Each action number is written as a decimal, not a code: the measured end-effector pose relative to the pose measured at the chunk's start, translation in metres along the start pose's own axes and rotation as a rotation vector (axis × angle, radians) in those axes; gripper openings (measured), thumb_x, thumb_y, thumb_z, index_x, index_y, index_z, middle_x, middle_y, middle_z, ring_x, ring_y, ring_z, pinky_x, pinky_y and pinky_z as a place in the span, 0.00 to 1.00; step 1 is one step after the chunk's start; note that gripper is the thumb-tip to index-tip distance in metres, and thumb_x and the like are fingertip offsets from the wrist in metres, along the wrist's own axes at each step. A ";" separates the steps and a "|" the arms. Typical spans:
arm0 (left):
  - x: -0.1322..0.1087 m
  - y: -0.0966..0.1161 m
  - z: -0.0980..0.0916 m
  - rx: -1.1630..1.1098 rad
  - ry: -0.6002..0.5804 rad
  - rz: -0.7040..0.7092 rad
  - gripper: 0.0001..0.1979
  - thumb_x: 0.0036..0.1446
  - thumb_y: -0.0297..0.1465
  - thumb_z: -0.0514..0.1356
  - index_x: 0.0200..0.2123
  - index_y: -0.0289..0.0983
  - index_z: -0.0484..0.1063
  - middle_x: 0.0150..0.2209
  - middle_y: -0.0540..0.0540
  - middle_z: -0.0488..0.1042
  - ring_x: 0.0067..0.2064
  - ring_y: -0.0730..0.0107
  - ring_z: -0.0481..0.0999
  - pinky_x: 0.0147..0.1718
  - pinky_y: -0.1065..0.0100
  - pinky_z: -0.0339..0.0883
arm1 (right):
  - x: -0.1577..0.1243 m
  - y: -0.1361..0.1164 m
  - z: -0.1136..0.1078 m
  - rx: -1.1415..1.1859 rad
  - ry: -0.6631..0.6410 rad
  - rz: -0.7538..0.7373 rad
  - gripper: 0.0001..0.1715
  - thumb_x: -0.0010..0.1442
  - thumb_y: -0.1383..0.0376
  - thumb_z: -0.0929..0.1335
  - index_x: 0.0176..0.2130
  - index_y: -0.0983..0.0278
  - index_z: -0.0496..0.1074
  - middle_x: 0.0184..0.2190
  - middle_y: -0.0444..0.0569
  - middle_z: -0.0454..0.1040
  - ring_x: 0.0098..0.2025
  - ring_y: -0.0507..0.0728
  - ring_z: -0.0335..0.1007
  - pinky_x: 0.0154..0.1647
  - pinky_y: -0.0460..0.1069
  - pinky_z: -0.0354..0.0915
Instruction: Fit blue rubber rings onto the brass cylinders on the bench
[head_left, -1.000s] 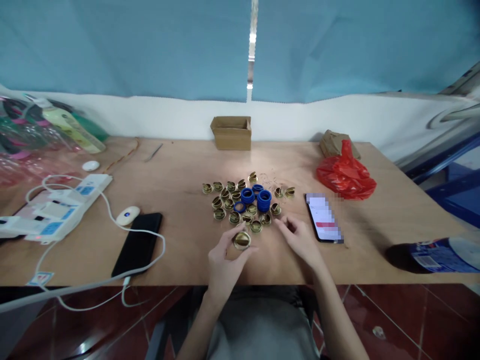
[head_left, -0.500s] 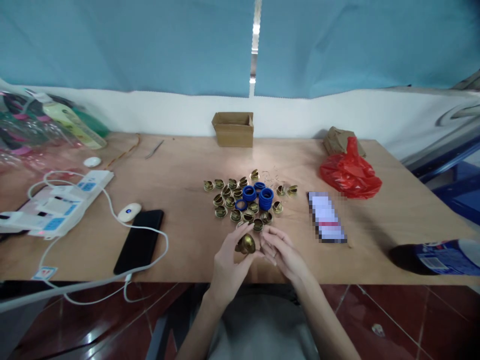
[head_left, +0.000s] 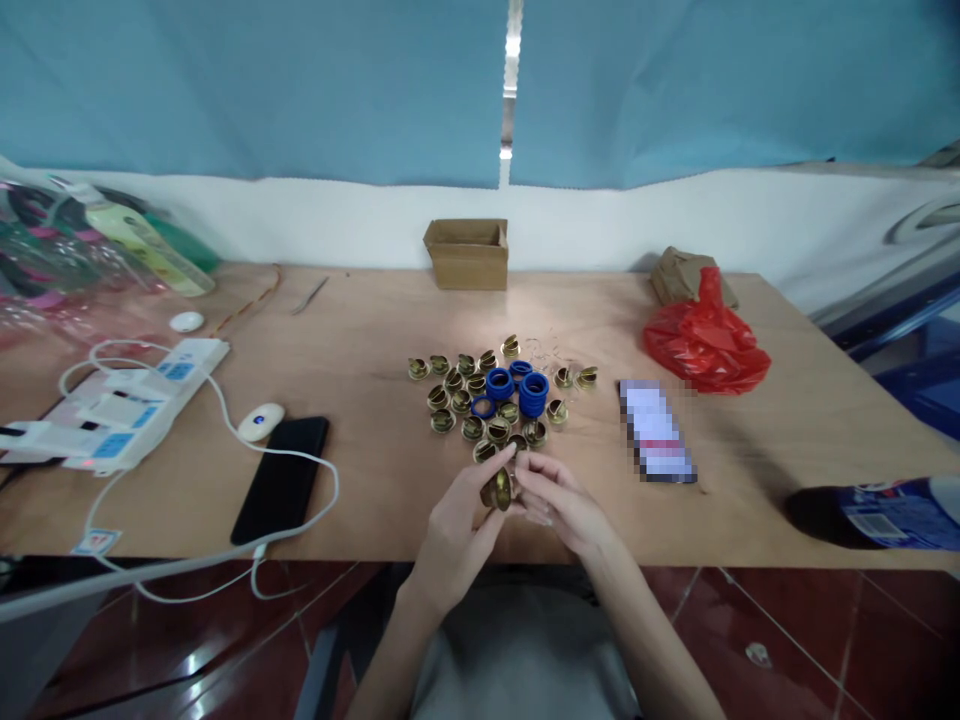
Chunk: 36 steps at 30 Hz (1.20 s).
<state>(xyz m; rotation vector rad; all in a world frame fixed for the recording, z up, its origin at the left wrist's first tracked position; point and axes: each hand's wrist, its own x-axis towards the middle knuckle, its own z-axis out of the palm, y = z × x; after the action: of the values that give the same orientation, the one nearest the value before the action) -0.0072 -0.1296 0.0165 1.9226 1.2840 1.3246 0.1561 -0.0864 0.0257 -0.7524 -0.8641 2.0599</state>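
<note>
Two phones (head_left: pixel 280 478), one cardboard box (head_left: pixel 467 254), one red bag (head_left: pixel 705 342).

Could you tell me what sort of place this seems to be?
Probably a small home or workshop assembly bench: a plywood table with brass fittings and blue rings, a power strip, and a small cardboard box.

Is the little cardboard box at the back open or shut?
Open: the cardboard box stands upright with its top flaps apart, dark inside showing. What it holds cannot be seen.

Makeshift workshop: plywood bench (head_left: pixel 390 330), brass parts (head_left: pixel 480 400)
</note>
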 end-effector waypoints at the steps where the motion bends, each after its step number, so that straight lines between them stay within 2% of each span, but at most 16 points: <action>1: 0.001 0.001 0.000 -0.002 -0.006 -0.008 0.31 0.61 0.18 0.61 0.65 0.45 0.65 0.58 0.46 0.77 0.59 0.67 0.78 0.59 0.67 0.74 | 0.000 -0.001 0.001 0.004 0.000 -0.007 0.27 0.56 0.52 0.77 0.26 0.63 0.63 0.14 0.31 0.54 0.16 0.43 0.40 0.18 0.43 0.41; 8: 0.003 0.001 -0.002 -0.006 -0.027 0.100 0.29 0.62 0.17 0.58 0.63 0.43 0.66 0.61 0.43 0.74 0.62 0.64 0.75 0.60 0.61 0.73 | 0.000 -0.001 0.001 -0.038 0.004 -0.023 0.25 0.56 0.52 0.77 0.26 0.63 0.65 0.15 0.32 0.56 0.16 0.43 0.42 0.19 0.44 0.42; 11: 0.005 0.002 -0.004 0.041 -0.020 0.128 0.30 0.61 0.15 0.57 0.64 0.42 0.66 0.62 0.41 0.73 0.62 0.65 0.75 0.61 0.62 0.72 | 0.001 0.000 0.002 -0.032 -0.002 -0.027 0.25 0.56 0.51 0.77 0.26 0.63 0.66 0.15 0.33 0.57 0.16 0.43 0.42 0.19 0.44 0.43; 16: 0.007 0.007 -0.007 0.100 0.008 0.134 0.33 0.62 0.17 0.58 0.67 0.45 0.63 0.60 0.42 0.73 0.60 0.64 0.76 0.60 0.63 0.74 | 0.001 -0.002 0.007 -0.037 -0.034 -0.040 0.24 0.57 0.51 0.76 0.26 0.64 0.67 0.16 0.33 0.57 0.17 0.44 0.42 0.19 0.43 0.44; 23: 0.007 0.012 -0.009 0.063 -0.023 0.095 0.33 0.62 0.21 0.61 0.68 0.47 0.61 0.57 0.42 0.73 0.58 0.61 0.77 0.57 0.62 0.76 | 0.001 -0.003 0.011 -0.034 -0.031 -0.036 0.24 0.57 0.52 0.77 0.26 0.63 0.66 0.14 0.33 0.56 0.16 0.45 0.44 0.17 0.43 0.45; 29: 0.006 0.014 -0.010 0.003 -0.029 0.081 0.32 0.62 0.23 0.62 0.67 0.47 0.63 0.55 0.43 0.74 0.56 0.62 0.79 0.56 0.63 0.77 | 0.001 -0.001 0.010 -0.018 -0.004 -0.054 0.23 0.54 0.54 0.78 0.25 0.63 0.67 0.18 0.36 0.60 0.19 0.46 0.51 0.20 0.44 0.50; 36: 0.006 0.014 -0.009 -0.073 0.052 0.096 0.27 0.59 0.23 0.66 0.60 0.44 0.71 0.53 0.44 0.79 0.54 0.63 0.81 0.55 0.63 0.78 | -0.002 -0.002 0.014 -0.068 -0.001 -0.093 0.23 0.55 0.52 0.78 0.25 0.63 0.67 0.21 0.39 0.64 0.22 0.47 0.55 0.23 0.44 0.52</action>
<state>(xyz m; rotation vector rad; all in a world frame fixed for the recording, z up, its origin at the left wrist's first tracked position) -0.0086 -0.1315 0.0345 1.9326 1.1634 1.4580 0.1479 -0.0910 0.0359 -0.7337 -0.9557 1.9577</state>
